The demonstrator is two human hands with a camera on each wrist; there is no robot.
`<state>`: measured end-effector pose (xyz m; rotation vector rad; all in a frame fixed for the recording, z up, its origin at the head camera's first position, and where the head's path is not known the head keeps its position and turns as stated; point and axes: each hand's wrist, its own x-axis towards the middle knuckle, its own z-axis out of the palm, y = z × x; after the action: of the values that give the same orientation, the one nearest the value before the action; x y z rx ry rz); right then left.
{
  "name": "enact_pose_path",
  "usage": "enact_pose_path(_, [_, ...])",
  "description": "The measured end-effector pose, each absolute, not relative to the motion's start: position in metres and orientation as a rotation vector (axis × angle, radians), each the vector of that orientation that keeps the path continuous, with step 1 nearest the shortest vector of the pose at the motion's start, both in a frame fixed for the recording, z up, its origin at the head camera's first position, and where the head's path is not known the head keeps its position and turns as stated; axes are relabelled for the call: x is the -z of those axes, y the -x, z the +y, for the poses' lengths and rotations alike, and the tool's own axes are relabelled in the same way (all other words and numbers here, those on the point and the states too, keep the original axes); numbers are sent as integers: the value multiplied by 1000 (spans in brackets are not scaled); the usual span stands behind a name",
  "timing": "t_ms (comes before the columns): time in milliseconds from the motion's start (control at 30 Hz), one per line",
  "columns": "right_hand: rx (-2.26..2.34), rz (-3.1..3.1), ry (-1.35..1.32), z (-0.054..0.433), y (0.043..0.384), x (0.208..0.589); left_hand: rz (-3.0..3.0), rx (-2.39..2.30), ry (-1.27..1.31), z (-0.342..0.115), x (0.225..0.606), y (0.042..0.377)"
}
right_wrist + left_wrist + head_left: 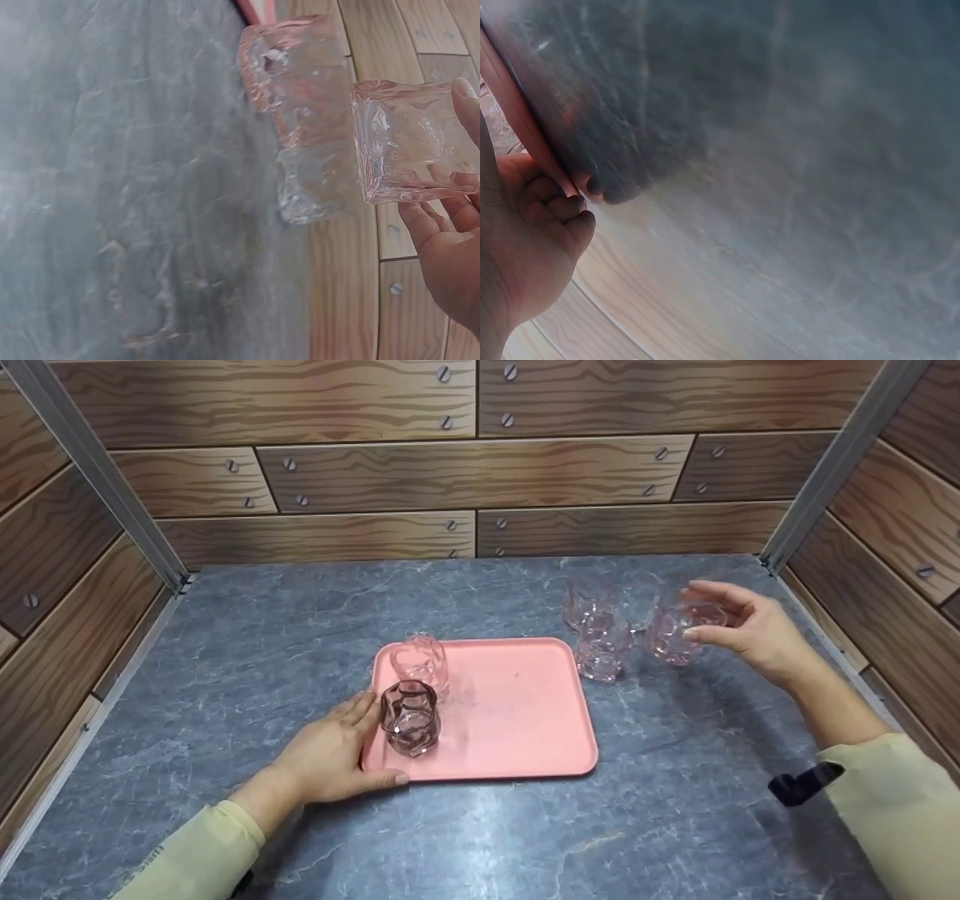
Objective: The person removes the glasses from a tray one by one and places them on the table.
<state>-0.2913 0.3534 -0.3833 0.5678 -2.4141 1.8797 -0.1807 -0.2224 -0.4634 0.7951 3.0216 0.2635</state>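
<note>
My right hand (757,630) grips a clear pinkish drinking glass (409,142) near its rim, thumb on the near side and fingers behind. In the right wrist view the glass's base stands higher than the table surface. At the left of a pink tray (517,712), my left hand (337,754) holds the corner, with its thumb on the front rim and fingers along the side. On that tray are a dark smoky glass (410,727) and, behind it, a clear glass (420,660). The left wrist view shows curled fingers (562,206) against the tray's edge.
Other clear glasses (600,652) stand close together just off the tray's back right corner. A grey marbled table (480,840) lies under everything. Wood-patterned walls (480,472) with metal corner posts (847,457) close in the back and sides.
</note>
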Motion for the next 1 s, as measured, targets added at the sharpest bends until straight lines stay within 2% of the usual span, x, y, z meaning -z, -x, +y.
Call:
enact_pose_path(567, [-1706, -2584, -393, 355, 301, 423, 3029, -272, -800, -224, 464, 180])
enact_pose_path(1000, [-1641, -2648, -341, 354, 304, 432, 3017, -284, -785, -223, 463, 181])
